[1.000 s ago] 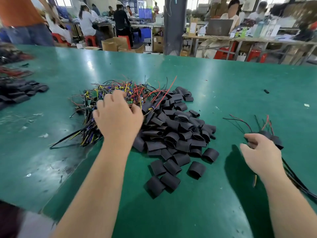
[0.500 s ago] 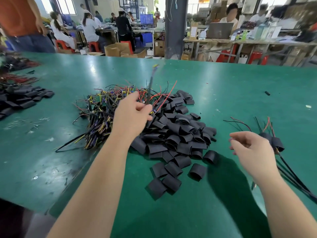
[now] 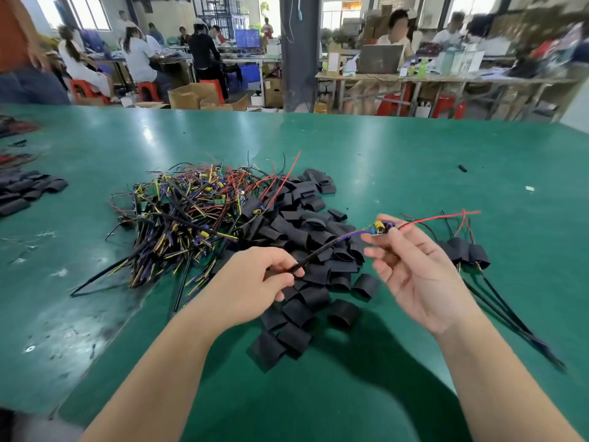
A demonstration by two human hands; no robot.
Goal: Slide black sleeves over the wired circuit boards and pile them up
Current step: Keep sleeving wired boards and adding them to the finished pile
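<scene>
A small wired circuit board (image 3: 380, 227) hangs in the air between my hands, its red leads trailing right. My left hand (image 3: 255, 282) pinches its black cable (image 3: 318, 252). My right hand (image 3: 414, 266) holds the board at its fingertips, palm towards me. Below them a heap of black sleeves (image 3: 312, 250) covers the green table (image 3: 414, 161). A tangle of bare wired boards (image 3: 191, 215) lies to the left of the sleeves. A few sleeved boards (image 3: 468, 253) lie in a small pile at the right, their black cables running towards the near right.
More black sleeves (image 3: 25, 191) and red wire bundles (image 3: 16, 127) lie at the table's left edge. A small black scrap (image 3: 462, 168) and a white bit (image 3: 529, 188) sit far right. People work at benches beyond the table's far edge.
My left hand has pulled one wired board out of the tangle and carried it right. My right hand has risen from the sleeved pile and taken the board's end.
</scene>
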